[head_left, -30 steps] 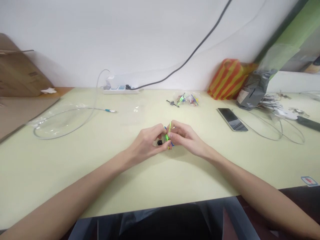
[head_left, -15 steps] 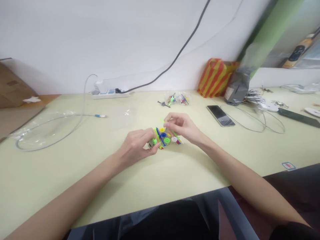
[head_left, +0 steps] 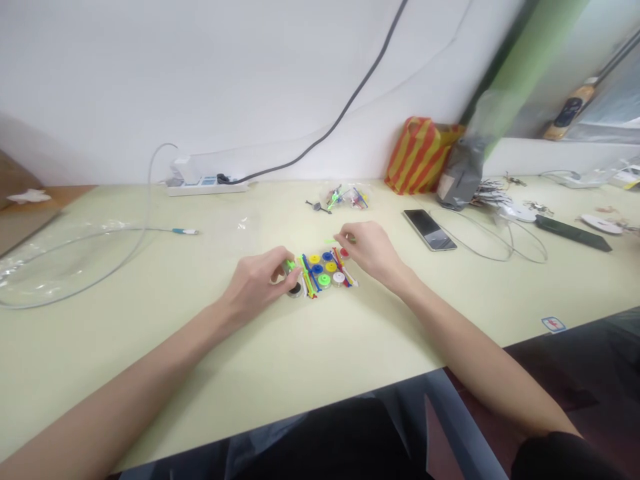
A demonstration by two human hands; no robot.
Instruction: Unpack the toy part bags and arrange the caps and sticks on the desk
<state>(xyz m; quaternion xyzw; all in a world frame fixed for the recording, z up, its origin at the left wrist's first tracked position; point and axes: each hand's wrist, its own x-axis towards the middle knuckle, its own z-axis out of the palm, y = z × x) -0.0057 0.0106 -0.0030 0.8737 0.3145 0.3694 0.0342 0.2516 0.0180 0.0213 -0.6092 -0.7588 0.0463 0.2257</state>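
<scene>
My left hand [head_left: 263,277] is at the left end of a small cluster, its thumb and fingers closed around a green-centred clear disc [head_left: 290,266]. Beside its thumb lies a black-centred disc [head_left: 295,289]. Several clear discs with coloured centres, such as a blue one [head_left: 317,269], a green one [head_left: 324,280] and a white one [head_left: 339,278], sit close together on the table. Thin coloured plastic sticks [head_left: 309,279] lie at both sides of them. Above the cluster's right end, my right hand [head_left: 373,248] pinches a thin green stick [head_left: 331,241], partly hidden by the fingers.
Behind the hands lies a clear bag of coloured parts [head_left: 350,197] with a dark grey piece [head_left: 319,207] beside it. A phone [head_left: 430,230] is to the right. A power strip [head_left: 207,188], a white cable [head_left: 150,230] and a striped bag [head_left: 417,157] stand along the back.
The view has shifted a little. My right hand has moved right and away from the cluster, uncovering a red-centred disc. My left hand stays at the left end.
</scene>
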